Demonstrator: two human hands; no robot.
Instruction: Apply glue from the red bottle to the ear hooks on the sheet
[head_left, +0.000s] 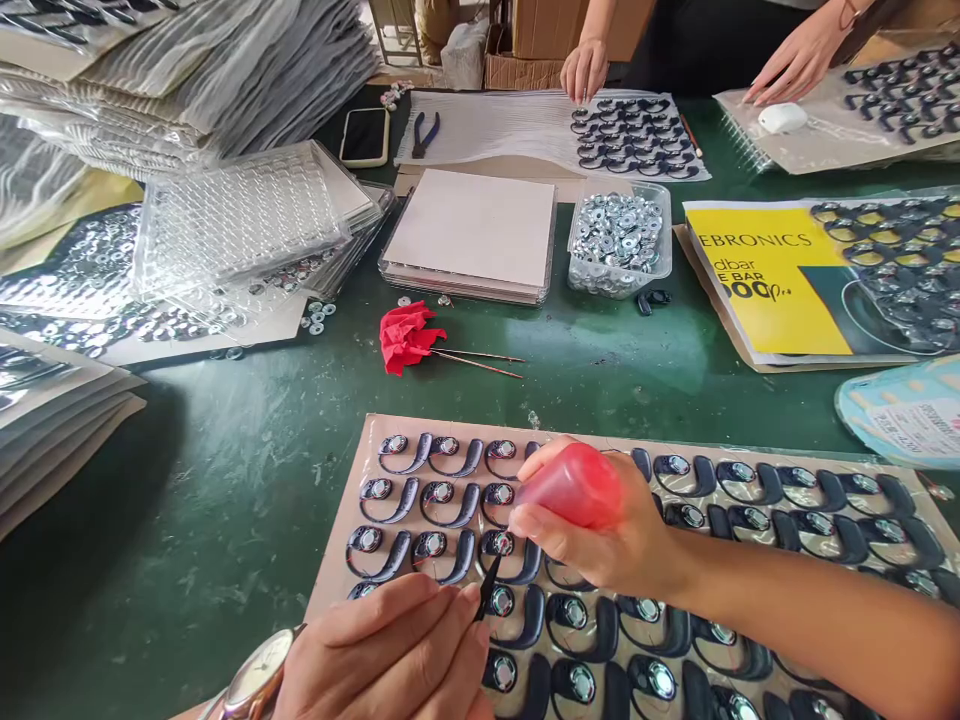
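Note:
My right hand [600, 535] is closed round a small red squeeze bottle [574, 487], its tip pointing down-left at a dark ear-hook part with a round metal disc [499, 545]. My left hand [397, 655], a watch on its wrist, pinches a thin dark pointed tool [489, 588] whose tip sits by the same part. Both hands hover over a cardboard sheet [341, 560] covered with rows of such ear-hook parts.
On the green table lie a red cloth with thin sticks [406, 335], a clear tub of metal discs [619, 240], a flat tray stack [472, 235], clear blister trays [240, 215], a phone [365, 135] and pliers [424, 133]. Another person's hands [585, 68] work across the table.

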